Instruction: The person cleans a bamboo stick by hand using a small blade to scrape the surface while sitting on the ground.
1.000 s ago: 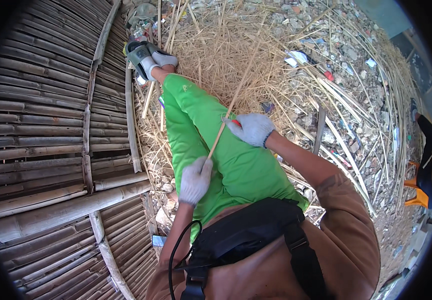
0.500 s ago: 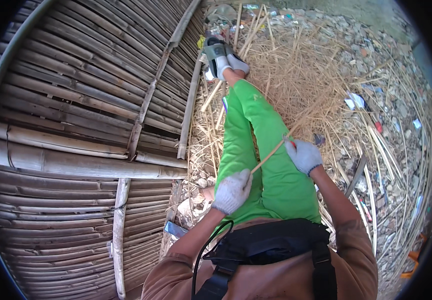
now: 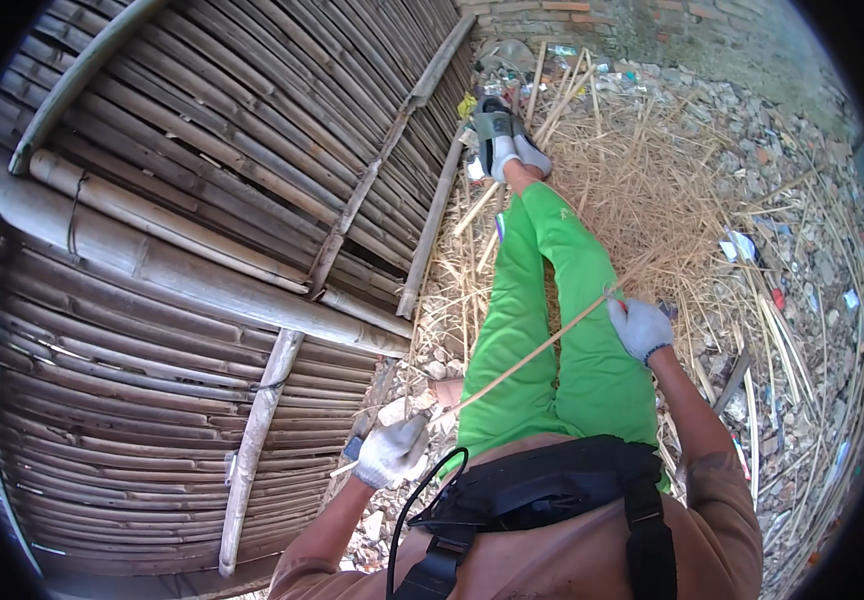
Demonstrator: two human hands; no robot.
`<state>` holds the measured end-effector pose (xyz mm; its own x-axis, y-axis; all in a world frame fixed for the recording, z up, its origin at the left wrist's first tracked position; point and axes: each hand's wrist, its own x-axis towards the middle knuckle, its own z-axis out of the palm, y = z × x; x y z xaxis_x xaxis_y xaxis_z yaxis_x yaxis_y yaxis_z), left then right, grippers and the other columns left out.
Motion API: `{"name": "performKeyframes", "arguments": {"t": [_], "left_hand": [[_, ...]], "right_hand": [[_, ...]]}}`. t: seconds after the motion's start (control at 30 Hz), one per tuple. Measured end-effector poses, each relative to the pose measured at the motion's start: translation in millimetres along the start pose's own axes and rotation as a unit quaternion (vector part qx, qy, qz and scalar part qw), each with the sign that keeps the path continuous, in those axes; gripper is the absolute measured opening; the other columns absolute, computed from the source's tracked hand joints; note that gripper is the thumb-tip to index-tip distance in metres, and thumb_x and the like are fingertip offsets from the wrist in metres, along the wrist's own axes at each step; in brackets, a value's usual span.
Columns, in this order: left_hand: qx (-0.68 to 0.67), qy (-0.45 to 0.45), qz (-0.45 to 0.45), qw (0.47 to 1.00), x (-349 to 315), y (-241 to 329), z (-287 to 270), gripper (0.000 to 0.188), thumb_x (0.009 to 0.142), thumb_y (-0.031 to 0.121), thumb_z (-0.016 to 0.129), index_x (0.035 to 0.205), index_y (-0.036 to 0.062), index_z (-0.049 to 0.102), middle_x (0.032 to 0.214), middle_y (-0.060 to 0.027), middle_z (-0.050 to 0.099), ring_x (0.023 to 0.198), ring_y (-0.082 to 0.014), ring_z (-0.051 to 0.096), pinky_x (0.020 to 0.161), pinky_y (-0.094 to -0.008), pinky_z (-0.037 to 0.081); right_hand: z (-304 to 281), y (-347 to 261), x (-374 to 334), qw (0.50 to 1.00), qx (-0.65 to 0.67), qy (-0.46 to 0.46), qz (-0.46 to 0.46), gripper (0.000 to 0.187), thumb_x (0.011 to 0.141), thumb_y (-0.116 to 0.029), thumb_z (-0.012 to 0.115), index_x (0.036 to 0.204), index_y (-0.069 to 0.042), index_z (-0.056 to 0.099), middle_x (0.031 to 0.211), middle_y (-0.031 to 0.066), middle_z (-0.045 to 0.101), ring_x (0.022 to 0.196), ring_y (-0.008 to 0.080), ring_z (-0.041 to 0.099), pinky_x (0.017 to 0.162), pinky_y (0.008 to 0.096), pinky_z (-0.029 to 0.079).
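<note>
A thin tan bamboo strip (image 3: 530,358) runs slantwise above my thighs, from lower left to upper right. My left hand (image 3: 392,452), in a whitish knit glove, is closed around its lower part beside my left hip, and a short end pokes out behind the hand. My right hand (image 3: 644,328), gloved too, is closed with its thumb and fingers at the strip over my right thigh. A small part at those fingertips is too little to make out. My legs in green trousers (image 3: 607,375) are stretched out with the ankles crossed.
A bamboo slat wall (image 3: 152,370) with thick poles rises close on my left. Straw-like shavings (image 3: 642,200) cover the ground beyond my legs. Rubble and long bamboo strips (image 3: 787,345) lie on the right, and a brick wall (image 3: 652,22) stands at the far end.
My left hand has slid down and to the left, toward my hip, so a longer stretch of strip shows between my hands. My right hand stays near my right thigh; the view has tilted and shifted.
</note>
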<state>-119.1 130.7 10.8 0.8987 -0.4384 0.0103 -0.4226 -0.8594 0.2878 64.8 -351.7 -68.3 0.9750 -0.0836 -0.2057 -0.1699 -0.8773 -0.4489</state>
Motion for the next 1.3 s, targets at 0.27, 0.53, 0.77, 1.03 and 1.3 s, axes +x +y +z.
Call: {"name": "performKeyframes", "arguments": {"t": [0.27, 0.53, 0.77, 1.03, 1.3], "left_hand": [[0.145, -0.013, -0.082, 0.986, -179, -111, -20, 0.011, 0.099, 0.023, 0.069, 0.097, 0.0129, 0.07, 0.074, -0.0131, 0.069, 0.06, -0.0396, 0.069, 0.051, -0.053, 0.056], [0.033, 0.111, -0.145, 0.983, -113, -76, -7, 0.011, 0.102, 0.014, 0.063, 0.097, 0.0049, 0.067, 0.08, -0.0244, 0.067, 0.07, -0.0453, 0.069, 0.061, -0.0544, 0.057], [-0.124, -0.004, -0.036, 0.992, 144, 28, 77, 0.026, 0.11, 0.026, 0.059, 0.1, 0.0029, 0.063, 0.084, -0.0301, 0.068, 0.08, -0.0524, 0.07, 0.07, -0.0597, 0.055], [-0.073, -0.044, 0.065, 0.994, 258, 90, 82, 0.033, 0.112, 0.034, 0.056, 0.1, 0.0042, 0.065, 0.083, -0.0284, 0.071, 0.082, -0.052, 0.071, 0.076, -0.0634, 0.056], [-0.099, -0.024, 0.055, 0.993, 151, 19, 56, 0.027, 0.113, 0.025, 0.059, 0.095, 0.0048, 0.063, 0.07, -0.0217, 0.062, 0.06, -0.0438, 0.065, 0.056, -0.0542, 0.052]], "right_hand": [[10, 11, -4, 0.999, 0.013, 0.021, 0.022, 0.073, 0.111, -0.064, 0.04, 0.108, -0.003, 0.079, 0.108, 0.0316, 0.077, 0.104, 0.0499, 0.075, 0.093, 0.0592, 0.058], [27, 16, -21, 0.991, 0.067, 0.111, 0.046, 0.063, 0.112, -0.06, 0.045, 0.108, -0.006, 0.075, 0.102, 0.0296, 0.077, 0.097, 0.0504, 0.075, 0.086, 0.0604, 0.058], [18, 0, -20, 0.982, 0.094, 0.159, -0.022, 0.059, 0.111, -0.06, 0.048, 0.103, -0.008, 0.072, 0.092, 0.0253, 0.077, 0.085, 0.046, 0.076, 0.077, 0.0585, 0.059], [15, 10, -3, 0.998, 0.035, 0.043, 0.002, 0.082, 0.11, -0.074, 0.036, 0.091, -0.006, 0.08, 0.093, 0.0251, 0.079, 0.089, 0.0441, 0.078, 0.081, 0.0577, 0.061], [11, 9, -2, 0.999, 0.049, -0.013, 0.01, 0.084, 0.11, -0.075, 0.036, 0.087, -0.005, 0.078, 0.091, 0.0256, 0.078, 0.086, 0.046, 0.076, 0.079, 0.0583, 0.06]]}}
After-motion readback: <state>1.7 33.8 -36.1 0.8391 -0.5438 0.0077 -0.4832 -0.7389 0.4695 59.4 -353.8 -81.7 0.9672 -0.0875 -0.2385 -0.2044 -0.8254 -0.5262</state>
